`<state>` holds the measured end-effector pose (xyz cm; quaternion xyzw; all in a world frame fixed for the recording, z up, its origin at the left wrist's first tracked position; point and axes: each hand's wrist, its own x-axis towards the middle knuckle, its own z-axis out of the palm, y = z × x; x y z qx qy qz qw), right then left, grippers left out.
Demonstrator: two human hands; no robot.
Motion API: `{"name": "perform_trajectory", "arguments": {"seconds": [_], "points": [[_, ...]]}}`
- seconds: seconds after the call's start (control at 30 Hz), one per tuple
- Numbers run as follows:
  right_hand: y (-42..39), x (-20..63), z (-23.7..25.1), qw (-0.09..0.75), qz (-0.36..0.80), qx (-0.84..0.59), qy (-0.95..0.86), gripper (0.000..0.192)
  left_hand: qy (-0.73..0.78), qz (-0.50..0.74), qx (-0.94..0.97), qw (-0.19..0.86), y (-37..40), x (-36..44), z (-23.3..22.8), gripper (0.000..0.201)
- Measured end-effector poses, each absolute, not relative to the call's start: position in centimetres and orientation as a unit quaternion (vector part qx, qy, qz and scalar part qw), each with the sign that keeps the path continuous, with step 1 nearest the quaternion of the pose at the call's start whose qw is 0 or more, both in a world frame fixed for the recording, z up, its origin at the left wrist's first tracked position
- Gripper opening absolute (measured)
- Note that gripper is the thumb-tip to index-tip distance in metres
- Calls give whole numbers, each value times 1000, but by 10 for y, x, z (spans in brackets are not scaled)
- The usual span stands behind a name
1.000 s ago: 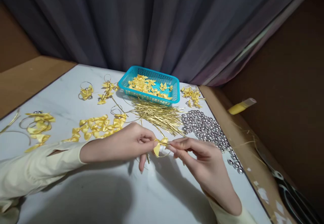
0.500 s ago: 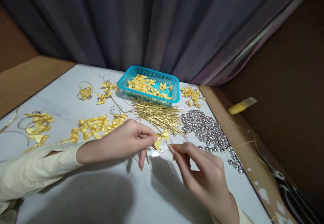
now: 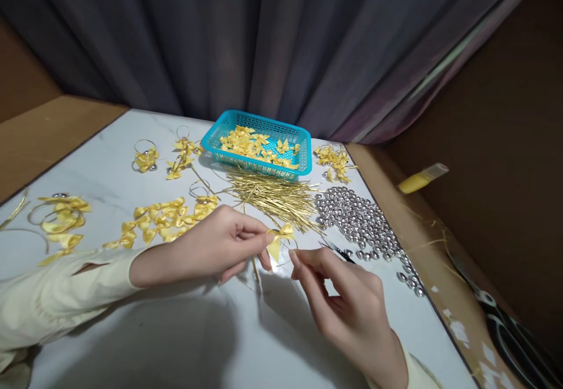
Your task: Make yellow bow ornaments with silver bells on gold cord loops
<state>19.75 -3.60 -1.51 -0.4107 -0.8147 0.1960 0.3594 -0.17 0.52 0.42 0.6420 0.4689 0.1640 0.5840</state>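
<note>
Between thumb and forefinger, my left hand (image 3: 229, 239) pinches a yellow ribbon bow (image 3: 276, 245) just above the white table. A thin gold tie (image 3: 295, 239) curves out from the bow toward my right hand (image 3: 343, 295). My right thumb and forefinger are closed on the tie near its end; the exact contact is too small to see clearly. Behind my right fingers lies a dark pointed tool (image 3: 339, 252), mostly hidden. Beyond the bow is a pile of gold twist ties (image 3: 272, 198).
A blue basket (image 3: 213, 148) of yellow bows stands at the back. Silver beads (image 3: 356, 219) are heaped to the right. More bows (image 3: 162, 219) lie left of my hands. Scissors (image 3: 505, 330) and a yellow tube (image 3: 422, 179) rest on the brown right side.
The tie's loop by the bow looks smaller, and my right hand has shifted slightly left. My left fingers have curled in under the bow. The dark pointed tool now shows.
</note>
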Motion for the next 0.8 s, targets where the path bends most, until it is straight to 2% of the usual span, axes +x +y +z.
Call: {"name": "perform_trajectory", "arguments": {"seconds": [0.8], "points": [[-40,192,-17,350,196,-422,-813,12,478,173,631,586,6,0,3,42]]}}
